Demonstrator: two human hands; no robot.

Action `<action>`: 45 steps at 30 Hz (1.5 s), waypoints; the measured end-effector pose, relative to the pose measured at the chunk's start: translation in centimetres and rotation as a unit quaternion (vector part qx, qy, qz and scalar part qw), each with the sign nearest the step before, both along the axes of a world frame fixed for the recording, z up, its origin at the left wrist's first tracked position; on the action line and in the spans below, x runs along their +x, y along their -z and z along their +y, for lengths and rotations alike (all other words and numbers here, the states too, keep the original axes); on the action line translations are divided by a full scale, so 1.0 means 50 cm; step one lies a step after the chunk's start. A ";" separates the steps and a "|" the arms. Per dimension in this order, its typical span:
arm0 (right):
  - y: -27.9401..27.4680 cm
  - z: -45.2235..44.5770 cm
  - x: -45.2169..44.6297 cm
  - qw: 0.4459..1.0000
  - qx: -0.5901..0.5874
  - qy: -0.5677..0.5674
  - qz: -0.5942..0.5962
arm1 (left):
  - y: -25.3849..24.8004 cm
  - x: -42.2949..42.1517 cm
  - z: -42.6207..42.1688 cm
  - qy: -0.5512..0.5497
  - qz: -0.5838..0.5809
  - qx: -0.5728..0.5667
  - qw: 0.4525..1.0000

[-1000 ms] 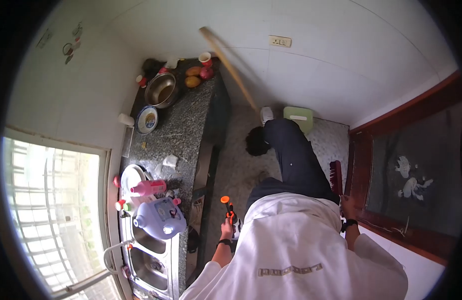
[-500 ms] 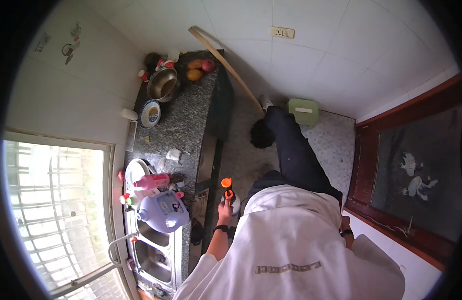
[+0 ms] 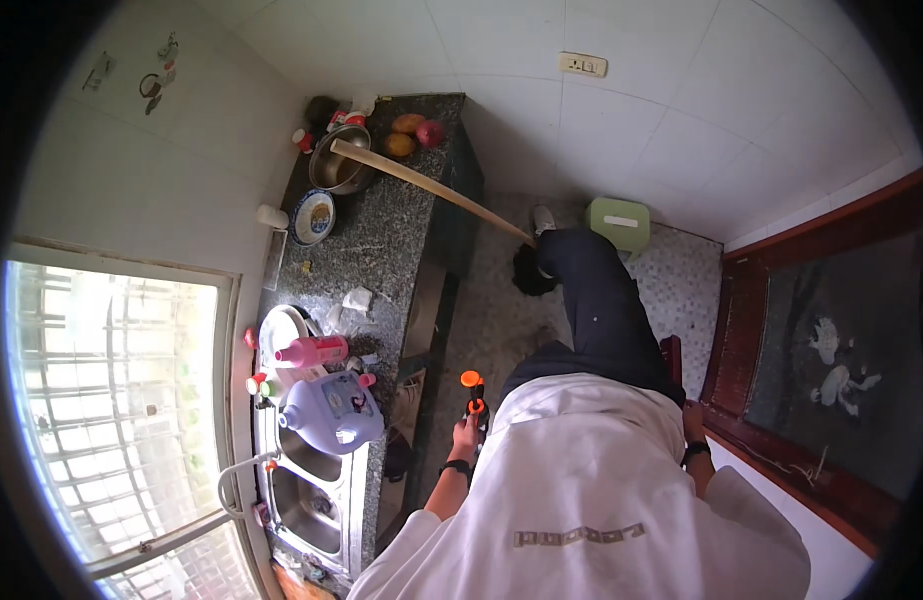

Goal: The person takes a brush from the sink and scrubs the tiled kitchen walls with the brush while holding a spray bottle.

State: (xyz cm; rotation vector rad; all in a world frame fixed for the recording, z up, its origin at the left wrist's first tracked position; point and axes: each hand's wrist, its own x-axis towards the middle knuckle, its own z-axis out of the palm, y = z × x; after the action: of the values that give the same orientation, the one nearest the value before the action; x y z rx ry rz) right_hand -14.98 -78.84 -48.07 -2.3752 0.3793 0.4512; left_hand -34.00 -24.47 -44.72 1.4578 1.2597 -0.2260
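Observation:
My left hand (image 3: 465,438), with a dark band at the wrist, hangs low beside the counter. Its fingers are wrapped round a spray bottle (image 3: 475,392) with an orange-and-black head; its body is mostly hidden behind the hand and shirt. My right hand (image 3: 694,424) hangs at my other hip, close to a dark red wooden piece (image 3: 671,355); its fingers are hidden. Ahead, a mop-like tool with a long wooden handle (image 3: 431,187) slants across the counter corner. Its dark head (image 3: 531,273) rests on the floor against my foot and trouser leg.
The granite counter (image 3: 366,255) on the left bears a steel bowl (image 3: 339,170), a patterned bowl (image 3: 312,217), a pink bottle (image 3: 316,351) and a purple jug (image 3: 333,412) beside the double sink (image 3: 311,505). A green bin (image 3: 618,225) stands by the wall; a red-framed door (image 3: 726,330) is right.
The wooden handle has tipped left, its top now over the steel bowl. My left hand and the spray bottle have shifted slightly right and down in view. More dark red wood shows by my right hip.

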 end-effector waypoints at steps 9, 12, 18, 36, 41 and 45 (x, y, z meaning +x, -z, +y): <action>-0.099 0.007 -0.002 0.996 -0.030 0.062 0.060 | 0.050 -0.028 0.002 0.022 0.046 0.013 0.999; -0.039 -0.074 -0.050 0.992 0.028 0.082 0.093 | 0.055 -0.025 0.007 0.024 0.026 0.004 0.999; -0.022 -0.112 -0.149 0.937 0.072 0.288 0.183 | 0.069 0.055 0.033 0.086 0.042 -0.007 0.995; -0.015 -0.198 -0.063 0.926 -0.023 0.332 0.180 | 0.096 0.265 -0.003 0.023 -0.050 -0.039 0.998; -0.043 -0.298 0.004 0.944 0.033 0.310 0.105 | 0.083 0.355 -0.060 0.029 0.002 -0.045 0.999; -0.039 -0.369 0.086 0.992 -0.117 0.047 -0.032 | 0.008 0.454 -0.109 -0.048 -0.061 -0.031 0.996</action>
State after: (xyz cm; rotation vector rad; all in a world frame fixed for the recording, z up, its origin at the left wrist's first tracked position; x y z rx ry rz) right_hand -10.67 -97.27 -46.14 -2.5766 0.5386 0.2995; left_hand -11.30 -29.95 -45.11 1.3347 1.2086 -0.1094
